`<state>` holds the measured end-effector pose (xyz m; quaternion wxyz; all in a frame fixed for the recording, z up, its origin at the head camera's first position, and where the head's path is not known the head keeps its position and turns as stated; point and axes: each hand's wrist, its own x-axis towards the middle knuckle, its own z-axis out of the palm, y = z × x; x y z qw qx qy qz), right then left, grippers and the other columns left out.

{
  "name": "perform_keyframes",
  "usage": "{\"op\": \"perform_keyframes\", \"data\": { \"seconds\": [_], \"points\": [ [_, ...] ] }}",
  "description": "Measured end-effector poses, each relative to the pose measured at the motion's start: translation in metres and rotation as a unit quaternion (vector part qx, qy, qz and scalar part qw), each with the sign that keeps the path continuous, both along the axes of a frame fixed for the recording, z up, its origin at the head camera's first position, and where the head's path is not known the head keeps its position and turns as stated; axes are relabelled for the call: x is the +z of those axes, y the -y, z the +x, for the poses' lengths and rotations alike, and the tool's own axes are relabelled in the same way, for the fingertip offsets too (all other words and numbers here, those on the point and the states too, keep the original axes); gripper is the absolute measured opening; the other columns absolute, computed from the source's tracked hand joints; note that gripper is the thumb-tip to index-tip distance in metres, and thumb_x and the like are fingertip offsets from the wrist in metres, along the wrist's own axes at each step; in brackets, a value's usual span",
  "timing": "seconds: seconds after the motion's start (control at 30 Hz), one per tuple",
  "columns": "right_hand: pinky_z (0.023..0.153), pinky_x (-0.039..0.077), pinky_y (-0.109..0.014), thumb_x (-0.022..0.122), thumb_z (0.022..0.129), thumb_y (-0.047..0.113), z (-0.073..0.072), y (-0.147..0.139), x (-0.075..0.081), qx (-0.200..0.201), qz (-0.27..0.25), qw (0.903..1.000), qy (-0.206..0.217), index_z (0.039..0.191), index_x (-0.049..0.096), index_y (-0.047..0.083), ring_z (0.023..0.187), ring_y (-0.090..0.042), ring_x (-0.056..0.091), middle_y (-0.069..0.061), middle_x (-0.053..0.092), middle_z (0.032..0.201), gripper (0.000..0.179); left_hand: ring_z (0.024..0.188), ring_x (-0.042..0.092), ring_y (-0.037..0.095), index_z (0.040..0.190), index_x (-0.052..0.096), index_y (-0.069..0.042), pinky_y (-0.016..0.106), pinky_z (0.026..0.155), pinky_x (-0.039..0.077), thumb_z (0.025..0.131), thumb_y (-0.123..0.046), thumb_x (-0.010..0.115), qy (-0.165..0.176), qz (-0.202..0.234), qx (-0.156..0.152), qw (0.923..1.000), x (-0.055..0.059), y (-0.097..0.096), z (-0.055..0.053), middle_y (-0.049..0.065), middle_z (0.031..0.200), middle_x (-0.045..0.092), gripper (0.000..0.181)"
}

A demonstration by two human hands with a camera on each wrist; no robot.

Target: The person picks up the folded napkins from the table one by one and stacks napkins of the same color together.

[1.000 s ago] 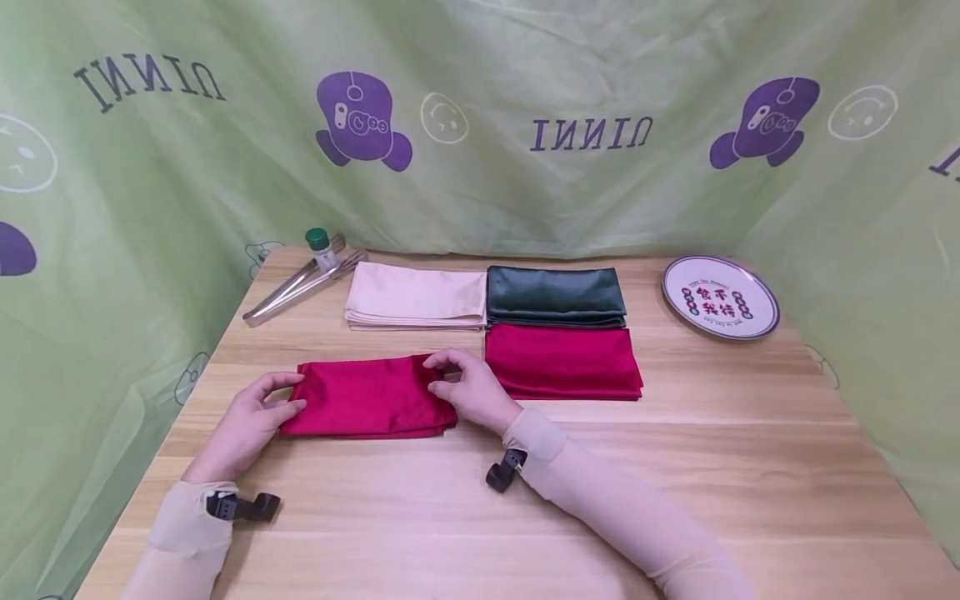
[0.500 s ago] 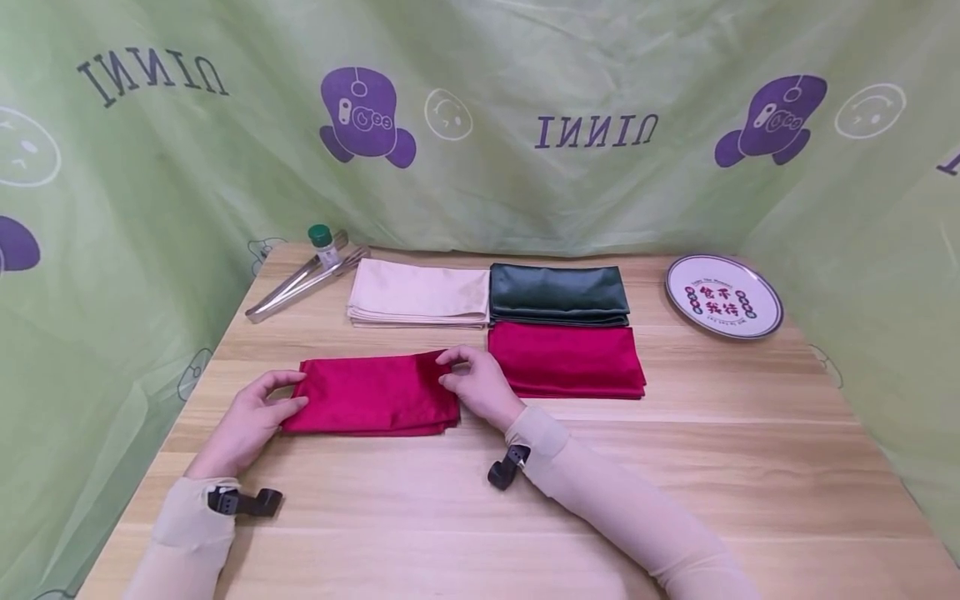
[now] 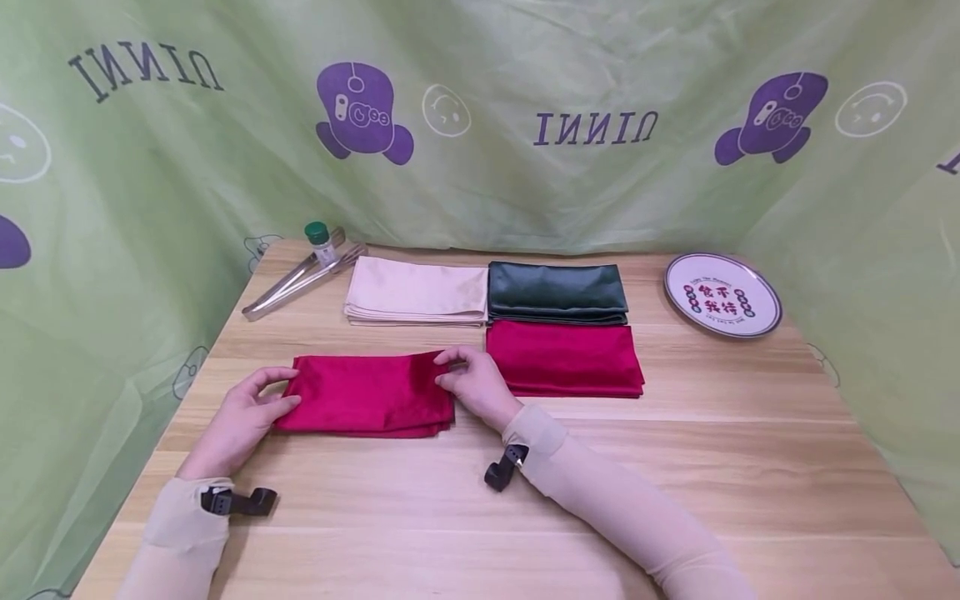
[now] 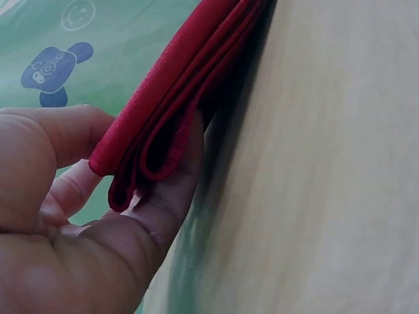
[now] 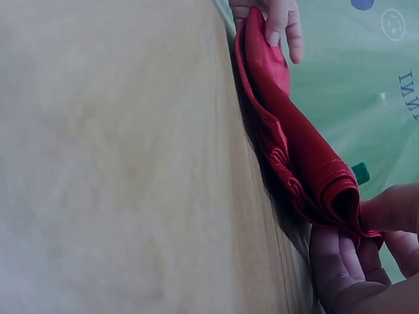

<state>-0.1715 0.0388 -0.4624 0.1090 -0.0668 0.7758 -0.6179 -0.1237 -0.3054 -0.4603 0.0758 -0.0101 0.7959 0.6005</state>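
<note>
A folded dark-red satin cloth [image 3: 367,393] lies at the left middle of the table, its long sides running left to right. At its left end my left hand [image 3: 238,421] grips the layers; in the left wrist view the thumb and fingers sit on opposite faces of the stacked folds [image 4: 167,98]. My right hand [image 3: 482,387] pinches the right end, with fingers under the rolled layers [image 5: 327,180] in the right wrist view. Just right of that hand lies a second folded red cloth [image 3: 566,360].
Behind are a folded pale-pink cloth [image 3: 416,290] and a folded dark-green cloth [image 3: 557,292]. Metal tongs [image 3: 288,292] and a green-capped bottle [image 3: 321,243] stand back left. A white patterned plate [image 3: 722,296] lies back right. Green curtains [image 3: 495,192] border the wooden table [image 3: 465,533].
My hands have drawn slightly farther apart, the right a little to the right and the left a little to the left. Both stay on the cloth; the other things have not moved.
</note>
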Motion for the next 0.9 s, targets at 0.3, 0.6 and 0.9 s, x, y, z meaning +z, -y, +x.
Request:
{"op": "perform_keyframes", "data": {
  "seconds": [0.3, 0.6, 0.9],
  "points": [
    [0.067, 0.047, -0.024, 0.070, 0.081, -0.002, 0.007, -0.001, 0.008, -0.001, -0.025, 0.9996, 0.010, 0.103, 0.068, 0.005, 0.072, -0.012, 0.060, -0.006, 0.068, 0.089, 0.023, 0.081, 0.063, 0.006, 0.128, 0.055, -0.004, 0.019, 0.066, 0.052, 0.091, 0.000, 0.068, -0.014, 0.050, 0.016, 0.9985, 0.007, -0.004, 0.003, -0.001, 0.107, 0.060, 0.039],
    [0.066, 0.046, -0.024, 0.072, 0.082, -0.002, 0.009, -0.014, 0.022, -0.016, -0.038, 0.9989, 0.023, 0.107, 0.068, 0.003, 0.071, -0.013, 0.061, -0.012, 0.068, 0.094, 0.026, 0.078, 0.061, 0.008, 0.131, 0.052, -0.005, 0.020, 0.063, 0.052, 0.092, -0.005, 0.068, -0.027, -0.003, 0.002, 0.9996, 0.024, -0.018, 0.004, 0.004, 0.103, 0.060, 0.042],
    [0.065, 0.049, -0.025, 0.069, 0.083, -0.004, 0.004, -0.055, 0.029, -0.062, -0.070, 0.9956, 0.001, 0.108, 0.066, 0.003, 0.072, -0.015, 0.061, -0.012, 0.066, 0.091, 0.026, 0.083, 0.062, 0.014, 0.135, 0.048, -0.004, 0.023, 0.065, 0.053, 0.094, -0.008, 0.066, -0.036, -0.011, -0.035, 0.9987, 0.052, -0.063, -0.009, 0.017, 0.107, 0.060, 0.045]
  ]
}}
